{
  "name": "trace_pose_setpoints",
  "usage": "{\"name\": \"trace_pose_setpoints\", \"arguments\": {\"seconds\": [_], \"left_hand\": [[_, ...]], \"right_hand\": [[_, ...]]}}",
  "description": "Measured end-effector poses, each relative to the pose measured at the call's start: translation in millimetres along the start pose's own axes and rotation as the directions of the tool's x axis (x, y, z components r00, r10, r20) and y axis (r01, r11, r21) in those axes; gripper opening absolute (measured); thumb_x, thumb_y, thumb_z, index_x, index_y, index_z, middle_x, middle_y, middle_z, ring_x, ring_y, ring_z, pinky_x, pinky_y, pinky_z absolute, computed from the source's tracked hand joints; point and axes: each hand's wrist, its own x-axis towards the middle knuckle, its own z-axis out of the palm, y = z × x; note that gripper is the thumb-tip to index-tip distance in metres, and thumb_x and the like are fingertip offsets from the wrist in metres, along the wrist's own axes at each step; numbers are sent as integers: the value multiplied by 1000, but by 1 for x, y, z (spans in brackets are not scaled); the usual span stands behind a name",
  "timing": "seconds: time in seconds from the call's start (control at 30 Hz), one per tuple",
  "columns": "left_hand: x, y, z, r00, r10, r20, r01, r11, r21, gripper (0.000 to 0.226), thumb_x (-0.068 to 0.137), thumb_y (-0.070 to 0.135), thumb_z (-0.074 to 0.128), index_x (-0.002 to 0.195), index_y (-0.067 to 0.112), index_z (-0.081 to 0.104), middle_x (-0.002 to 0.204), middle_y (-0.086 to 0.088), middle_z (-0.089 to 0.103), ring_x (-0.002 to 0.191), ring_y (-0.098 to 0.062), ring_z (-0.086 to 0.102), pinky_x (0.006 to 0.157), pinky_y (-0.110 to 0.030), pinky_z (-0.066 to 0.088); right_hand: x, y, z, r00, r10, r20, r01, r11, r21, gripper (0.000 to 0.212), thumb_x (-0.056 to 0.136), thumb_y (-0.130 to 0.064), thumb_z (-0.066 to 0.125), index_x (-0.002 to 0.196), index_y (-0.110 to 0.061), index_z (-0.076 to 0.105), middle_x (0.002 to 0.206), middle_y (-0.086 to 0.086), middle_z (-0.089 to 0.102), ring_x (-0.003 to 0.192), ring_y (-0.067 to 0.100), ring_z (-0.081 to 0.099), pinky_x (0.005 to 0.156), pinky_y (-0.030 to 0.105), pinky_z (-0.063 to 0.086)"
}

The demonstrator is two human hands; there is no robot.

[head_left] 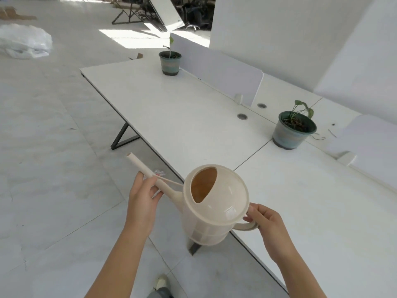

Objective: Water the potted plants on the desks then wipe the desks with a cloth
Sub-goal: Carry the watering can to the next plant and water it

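Both hands carry the can (214,203) over the desk (182,117) edge: right hand (265,225) curled round its handle, left hand (142,196) gripping the spout. Two pots (170,62) (293,130) stand well beyond.

Two bare forearms, no sleeves in view. No watch, rings or gloves on left hand (142,201) or right hand (267,224). Fingernails short, unpainted. Below, between arms: light-coloured shoe (161,282) with pale toe, grey trouser leg (160,294) just above bottom edge. Rest of body out of view.
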Motion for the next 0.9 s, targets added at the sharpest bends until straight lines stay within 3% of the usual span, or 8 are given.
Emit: {"name": "trace_pose_setpoints", "arguments": {"seconds": [0.2,0.43,0.53,0.6,0.73,0.8,0.9], "left_hand": [[76,6,20,982,-89,165,92,996,-6,20,90,5,42,82,19,52,87,-4,53,94,-22,50,82,-31,42],[117,-17,60,928,-189,320,201,980,-5,29,92,7,43,111,24,56,91,2,52,96,-18,48,88,-31,42],[129,-28,83,896,-215,389,240,971,-15,55,85,9,51,138,11,36,93,2,55,97,-18,50,93,-32,41],[138,-34,104,881,-221,419,252,968,-18,69,79,12,55,142,6,28,98,1,56,99,-18,51,94,-33,41],[156,-45,151,850,-206,486,226,974,19,61,71,17,54,130,3,43,103,-2,53,103,-19,49,95,-33,40],[165,-52,175,824,-218,522,228,973,47,57,71,18,53,126,5,46,103,-1,53,103,-18,48,95,-34,39],[176,-65,214,793,-232,564,230,970,76,57,72,18,54,127,3,46,93,1,54,96,-16,49,87,-29,42]], "right_hand": [[22,-8,28,982,57,-178,-48,997,52,18,65,-29,69,78,-17,75,84,-6,75,85,6,65,88,30,41],[38,-12,14,924,60,-378,-33,996,77,71,35,-71,73,85,-20,75,83,-3,75,88,18,60,88,31,42],[48,-12,1,902,43,-430,-4,996,92,76,32,-76,70,84,-21,75,84,-3,75,85,11,63,86,30,43],[57,-13,-10,885,24,-465,21,996,91,75,33,-77,69,83,-21,75,85,-4,75,82,4,65,84,29,42],[76,-15,-35,847,21,-531,26,996,80,74,34,-80,66,82,-25,75,87,-6,75,85,3,65,86,29,43],[84,-16,-49,821,17,-571,24,998,66,64,43,-76,67,81,-25,75,89,-6,75,86,5,65,83,27,48],[95,-26,-70,774,-5,-634,39,998,40,19,82,-30,58,75,-21,72,84,-5,75,78,7,66,70,15,54]]}}
